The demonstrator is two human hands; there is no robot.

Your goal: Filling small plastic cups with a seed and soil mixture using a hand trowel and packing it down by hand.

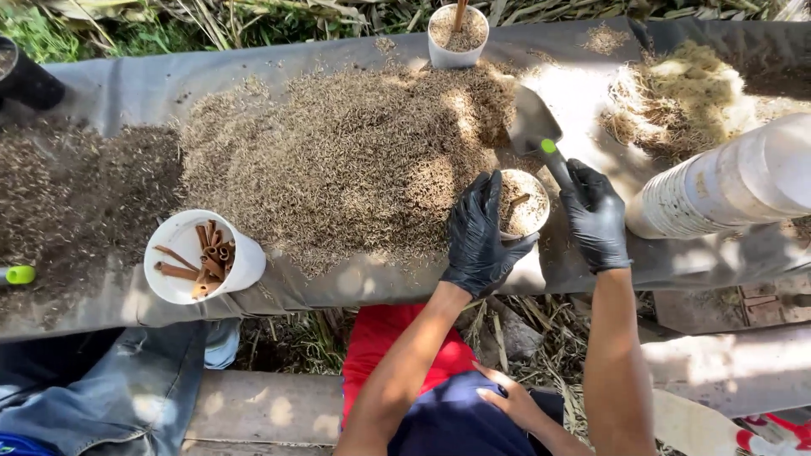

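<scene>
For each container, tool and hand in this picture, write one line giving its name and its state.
left hand: gloved, gripping small cup
small cup: upright, nearly full
right hand: gloved, gripping scoop handle
scoop: blade on husk pile
stick cup: tilted, holding brown sticks
far cup: upright, filled
cup stack: lying sideways

Both hands, left (479, 236) & right (596, 215), in glossy black gloves, forearms bare; red top, prob. navy shorts.

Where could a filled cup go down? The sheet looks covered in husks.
Bare sheet shows upper left, between the black pot and the husk pile, and along the near edge between the stick cup and the left hand. Crowded: around the right hand, scoop, and stacked cups.
</scene>
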